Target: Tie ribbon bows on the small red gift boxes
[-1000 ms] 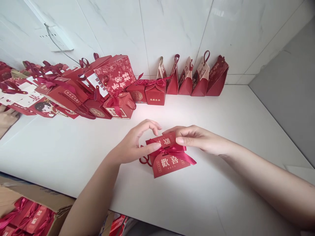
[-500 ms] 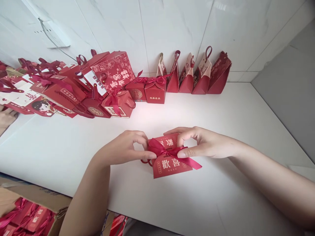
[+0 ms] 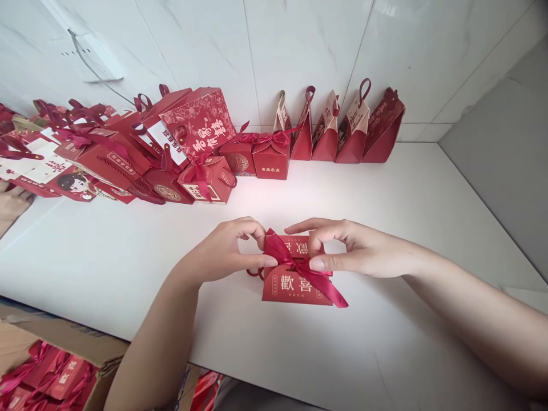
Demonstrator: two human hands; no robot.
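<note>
A small red gift box (image 3: 295,291) with pale characters stands on the white table right in front of me. Across its top runs a crimson ribbon (image 3: 280,250) tied in a bow. My left hand (image 3: 233,248) pinches the bow's left side between thumb and bent fingers. On the other side, my right hand (image 3: 349,248) has its thumb and index finger closed on the ribbon near the knot, while other fingers stretch behind the box. A red cord handle (image 3: 256,273) sticks out at the box's left side.
Several red gift boxes (image 3: 205,128) are heaped at the back left, and several peaked boxes (image 3: 353,134) line the wall. A cardboard carton (image 3: 105,357) of red boxes stands lower left. Another person's hand (image 3: 15,202) rests at the far left edge.
The gift box has turned slightly, so its front edge lies more level. My left hand has risen a little, lifting the bow's left loop. My right hand keeps its pinch.
</note>
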